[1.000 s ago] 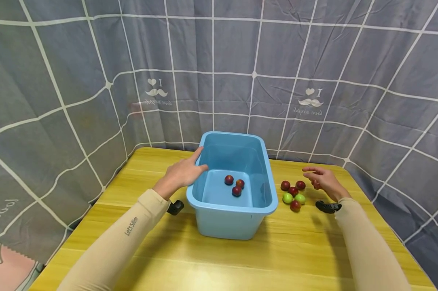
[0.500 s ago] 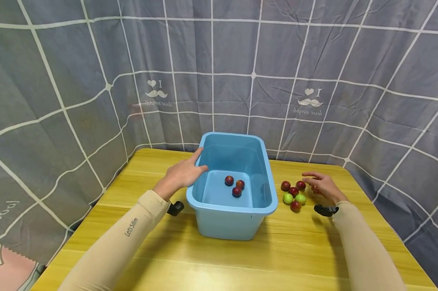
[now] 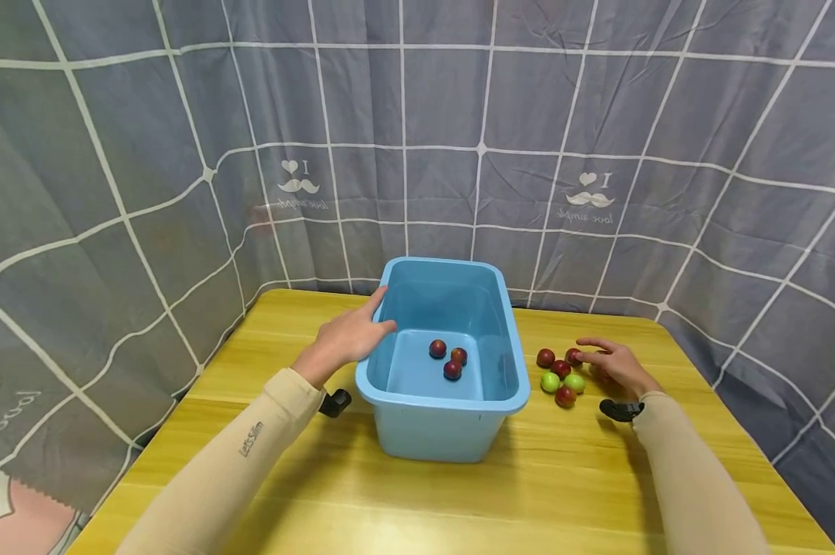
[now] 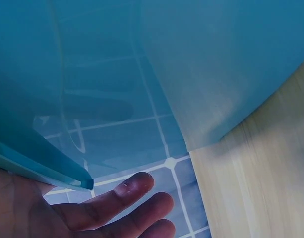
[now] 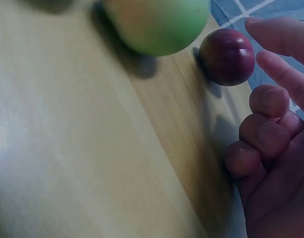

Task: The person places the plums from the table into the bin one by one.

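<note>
My left hand [image 3: 351,333] holds the left rim of a light blue plastic tub [image 3: 431,424], thumb over the inner side; in the left wrist view its fingers [image 4: 142,213] lie outside, below the rim. Three dark red plums [image 3: 452,370] sit on the tub floor. My right hand [image 3: 614,366] reaches over the fruit pile on the right. Its thumb and index fingertips are right at the rearmost plum [image 5: 227,57], while the other fingers [image 5: 266,134] are curled into the palm. Beside that plum lie two green fruits [image 3: 550,381] and several more red plums [image 3: 566,397].
A wooden table [image 3: 417,509] carries the tub and fruit. A grey curtain [image 3: 438,100] with white grid lines hangs close behind the table and along both sides. Black straps [image 3: 618,410] circle the wrists.
My right hand has lowered and moved slightly left, its fingertips coming to the rearmost plum. The left hand stays at the tub rim. The head view has tilted up a little.
</note>
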Demonstrator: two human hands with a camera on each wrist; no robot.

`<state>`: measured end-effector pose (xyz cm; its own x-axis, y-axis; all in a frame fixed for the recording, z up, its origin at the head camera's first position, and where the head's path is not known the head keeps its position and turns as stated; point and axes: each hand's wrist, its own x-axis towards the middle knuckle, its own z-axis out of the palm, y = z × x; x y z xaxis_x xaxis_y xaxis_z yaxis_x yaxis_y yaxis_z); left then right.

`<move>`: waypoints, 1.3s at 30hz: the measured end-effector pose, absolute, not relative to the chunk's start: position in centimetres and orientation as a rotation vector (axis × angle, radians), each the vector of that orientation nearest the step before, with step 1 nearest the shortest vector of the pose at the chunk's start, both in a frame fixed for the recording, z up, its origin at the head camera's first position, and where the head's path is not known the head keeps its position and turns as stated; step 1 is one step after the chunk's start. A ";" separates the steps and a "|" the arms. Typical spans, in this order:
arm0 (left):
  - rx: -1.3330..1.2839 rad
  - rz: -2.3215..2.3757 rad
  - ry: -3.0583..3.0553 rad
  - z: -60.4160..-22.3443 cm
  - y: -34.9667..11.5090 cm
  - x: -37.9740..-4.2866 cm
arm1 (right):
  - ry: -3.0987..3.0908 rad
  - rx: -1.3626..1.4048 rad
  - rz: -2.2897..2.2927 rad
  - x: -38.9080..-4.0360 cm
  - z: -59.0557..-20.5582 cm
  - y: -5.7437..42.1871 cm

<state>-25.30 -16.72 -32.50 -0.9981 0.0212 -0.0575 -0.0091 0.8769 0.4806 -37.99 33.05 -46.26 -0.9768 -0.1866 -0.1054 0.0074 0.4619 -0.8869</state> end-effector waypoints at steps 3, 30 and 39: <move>0.004 0.778 2.974 -32.7 -16.7 -25.2 | 2.522 -0.155 -1.505 -37.9 -46.4 32.9; 0.006 0.813 2.966 -32.5 -16.7 -25.1 | 2.695 -0.159 -1.289 -38.0 -46.4 32.3; 0.002 0.785 2.976 -32.5 -16.8 -25.3 | 2.726 -0.184 -1.254 -38.1 -46.5 32.4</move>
